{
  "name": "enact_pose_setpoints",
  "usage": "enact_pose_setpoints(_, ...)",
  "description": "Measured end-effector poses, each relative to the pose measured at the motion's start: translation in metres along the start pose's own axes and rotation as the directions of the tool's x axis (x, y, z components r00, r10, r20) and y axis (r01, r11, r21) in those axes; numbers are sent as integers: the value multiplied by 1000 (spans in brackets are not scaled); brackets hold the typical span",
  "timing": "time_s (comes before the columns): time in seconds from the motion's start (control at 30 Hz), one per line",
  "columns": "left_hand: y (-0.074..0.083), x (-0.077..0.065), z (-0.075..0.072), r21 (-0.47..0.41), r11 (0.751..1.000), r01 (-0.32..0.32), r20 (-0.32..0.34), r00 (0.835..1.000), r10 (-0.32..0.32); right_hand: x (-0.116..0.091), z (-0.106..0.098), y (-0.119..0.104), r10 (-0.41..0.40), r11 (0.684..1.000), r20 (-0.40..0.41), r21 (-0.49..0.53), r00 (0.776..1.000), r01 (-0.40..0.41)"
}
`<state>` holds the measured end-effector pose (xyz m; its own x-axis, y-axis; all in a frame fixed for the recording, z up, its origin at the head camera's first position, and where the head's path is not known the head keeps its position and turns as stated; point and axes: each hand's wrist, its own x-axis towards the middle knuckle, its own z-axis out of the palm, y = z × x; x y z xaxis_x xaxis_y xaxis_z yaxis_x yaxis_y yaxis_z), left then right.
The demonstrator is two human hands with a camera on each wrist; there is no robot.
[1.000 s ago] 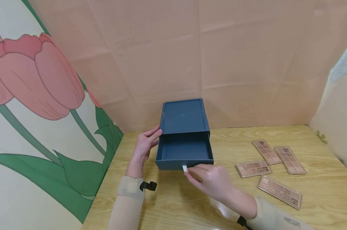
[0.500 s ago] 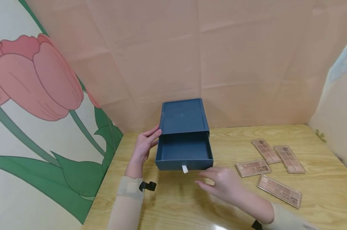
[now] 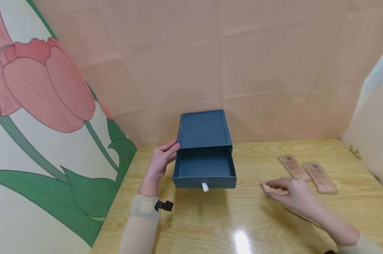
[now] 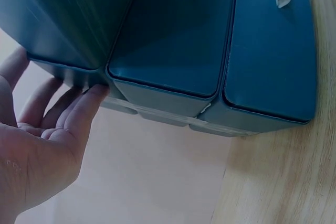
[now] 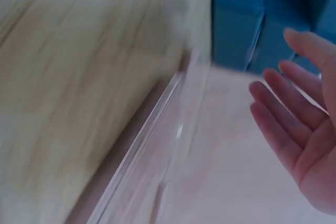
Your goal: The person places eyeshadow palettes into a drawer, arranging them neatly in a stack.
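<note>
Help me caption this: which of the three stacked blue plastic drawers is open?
The top blue plastic drawer: it juts out, while the middle drawer and bottom drawer sit flush.

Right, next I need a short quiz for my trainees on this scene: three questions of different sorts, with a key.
1. True or false: the open drawer has a white tab on its front.
2. Which hand is nearer the palettes?
3. Choose one. The left hand touches:
A) the white tab
B) the side of the blue drawer unit
C) the palettes

Key:
1. True
2. The right hand
3. B
</note>
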<state>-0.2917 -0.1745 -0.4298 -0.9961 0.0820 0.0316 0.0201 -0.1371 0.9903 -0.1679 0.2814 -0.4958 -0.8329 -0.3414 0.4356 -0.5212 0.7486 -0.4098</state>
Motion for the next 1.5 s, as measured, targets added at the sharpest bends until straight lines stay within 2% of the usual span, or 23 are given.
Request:
enact_pose_setpoints(0.17,-3,2,1,12,1000,0,3,1000,0,-22,-15,39,95,995,95,22,991,-98)
enact_pose_setpoints(0.33,-3,1,0,22,1000,0,-4,1000,0,-45,-23,71,116,990,144,59,983,-125)
enact_pose_setpoints(0.43,-2,1,0,18,1000,-4,-3,1000,4,-58,-26,88,103,992,168,57,980,-114)
enact_pose_setpoints(0.57,-3,1,0,19,1000,-6,0,1000,6,-73,-30,104,113,990,254,57,961,-131)
enact_pose_setpoints(0.67,-3,1,0,24,1000,-4,-1,1000,4,-82,-32,109,131,988,309,33,942,-148)
enact_pose_setpoints(0.77,-3,1,-1,26,1000,-5,-3,1000,5,-87,-32,112,126,991,304,-1,944,-132)
enact_pose_setpoints(1.0,-4,2,0,24,1000,-16,3,1000,16,-91,-34,113,196,980,341,-96,919,-173)
enact_pose_setpoints(1.23,-3,2,1,19,1000,-11,4,1000,11,-90,-36,115,200,980,384,-88,901,-180)
enact_pose_setpoints(1.5,-3,2,1,13,1000,-7,-2,1000,7,-91,-34,118,175,985,388,-57,905,-166)
